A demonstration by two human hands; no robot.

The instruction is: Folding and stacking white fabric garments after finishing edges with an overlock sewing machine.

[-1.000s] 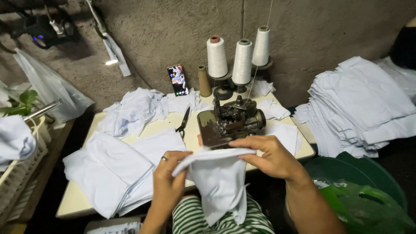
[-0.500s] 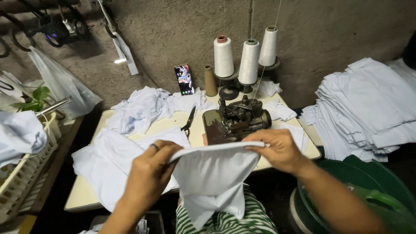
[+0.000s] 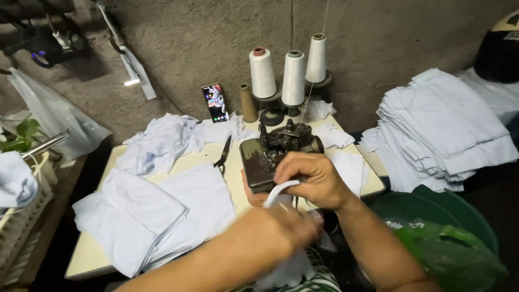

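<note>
My right hand (image 3: 311,178) pinches the top edge of a white fabric piece (image 3: 281,189) just in front of the dark sewing machine (image 3: 273,154). My left hand (image 3: 289,227), blurred, crosses below it and grips the same fabric, which hangs down toward my lap. The rest of the cloth is mostly hidden by my left forearm.
Three thread cones (image 3: 292,70) stand behind the machine, with a phone (image 3: 215,103) against the wall and scissors (image 3: 223,154) on the table (image 3: 86,257). White cloth lies at the left (image 3: 151,216); a tall stack (image 3: 443,130) sits right. A green tub (image 3: 459,221) holds a green bag.
My left hand has swung right, under my right hand, bunching the fabric that was spread wide. My right hand has moved closer to the machine.
</note>
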